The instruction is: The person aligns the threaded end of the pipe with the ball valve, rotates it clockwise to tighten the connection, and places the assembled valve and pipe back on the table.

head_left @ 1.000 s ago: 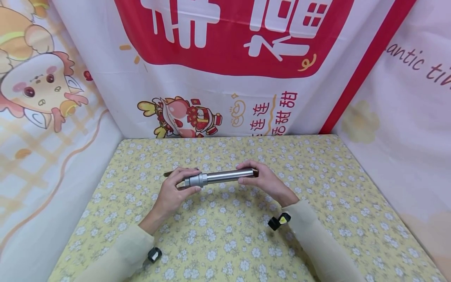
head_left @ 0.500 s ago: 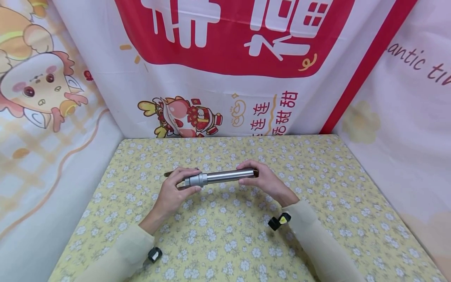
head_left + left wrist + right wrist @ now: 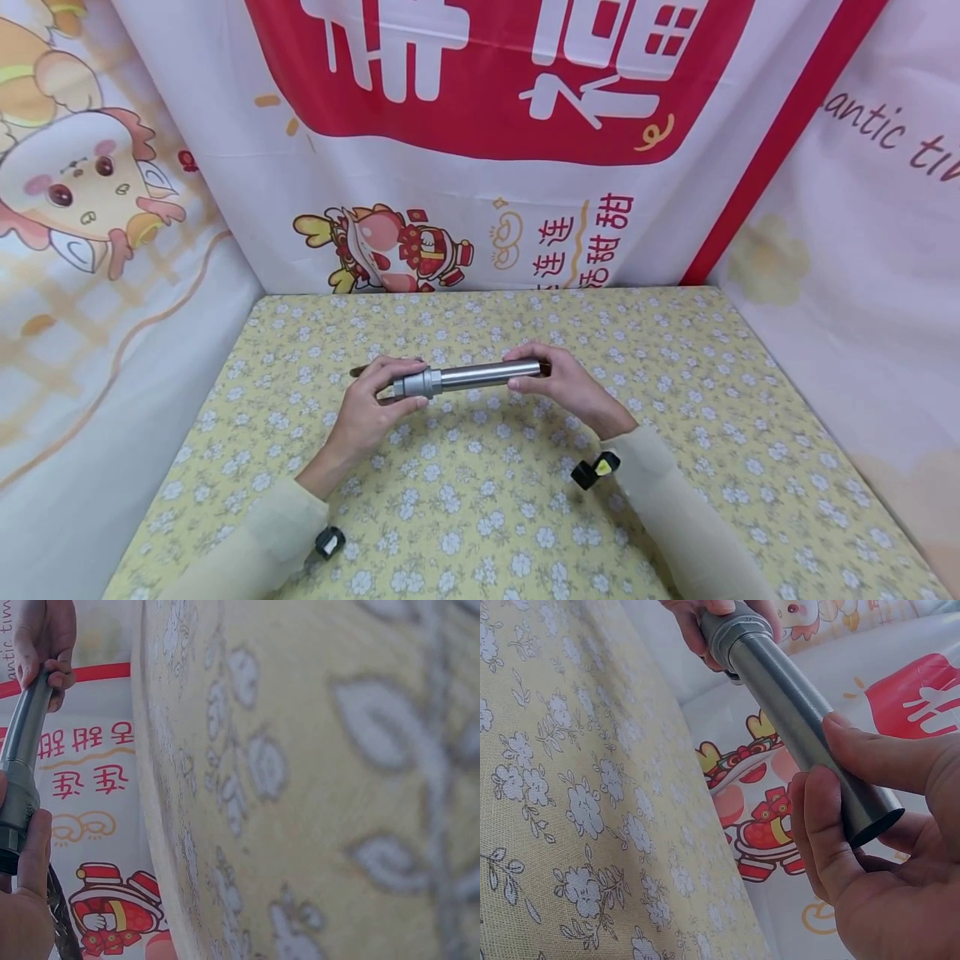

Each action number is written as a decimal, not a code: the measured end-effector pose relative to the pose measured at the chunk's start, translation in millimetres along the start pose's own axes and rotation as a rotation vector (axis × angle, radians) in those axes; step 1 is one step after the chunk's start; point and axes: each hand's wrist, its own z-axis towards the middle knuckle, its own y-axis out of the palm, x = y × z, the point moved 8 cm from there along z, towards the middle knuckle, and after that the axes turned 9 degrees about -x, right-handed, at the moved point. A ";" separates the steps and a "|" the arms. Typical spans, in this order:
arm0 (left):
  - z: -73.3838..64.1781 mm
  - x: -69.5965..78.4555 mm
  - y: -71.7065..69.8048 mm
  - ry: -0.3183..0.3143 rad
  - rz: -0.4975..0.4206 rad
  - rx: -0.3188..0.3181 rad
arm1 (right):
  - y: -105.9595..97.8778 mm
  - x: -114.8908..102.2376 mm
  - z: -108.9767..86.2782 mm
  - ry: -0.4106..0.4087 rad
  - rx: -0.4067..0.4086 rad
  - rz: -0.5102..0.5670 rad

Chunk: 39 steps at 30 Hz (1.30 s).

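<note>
A shiny metal pipe (image 3: pixel 483 375) with a grey hex-sided fitting (image 3: pixel 420 383) on its left end is held nearly level over the cloth. My left hand (image 3: pixel 367 408) grips the fitting, thumb on the near side and fingers over the far side. Around the pipe's right end, my right hand (image 3: pixel 573 390) curls its thumb and fingers. In the right wrist view, that end of the pipe (image 3: pixel 787 705) is open and hollow. A dark, shiny strip (image 3: pixel 63 915) shows beside the left hand in the left wrist view; its other part is hidden behind that hand.
The table is covered by a yellow cloth (image 3: pixel 465 517) with white flowers. Printed white curtains (image 3: pixel 480 179) stand at the back and on both sides. Small black devices sit at the left cuff (image 3: pixel 329 542) and the right cuff (image 3: pixel 595 471).
</note>
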 end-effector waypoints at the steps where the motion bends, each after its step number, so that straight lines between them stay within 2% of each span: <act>1: 0.0 0.2 0.0 0.001 0.001 0.000 | 0.0 -0.1 -0.2 0.001 0.000 0.000; 20: -0.7 2.2 1.2 0.017 0.040 -0.010 | -2.8 4.9 1.3 0.024 0.011 -0.043; 30: -0.8 -0.9 2.3 0.011 0.026 -0.021 | -3.1 1.2 0.4 0.023 0.007 -0.054; 39: -0.7 0.7 4.1 -0.005 0.032 -0.039 | -4.3 -4.4 -1.8 0.014 -0.014 -0.140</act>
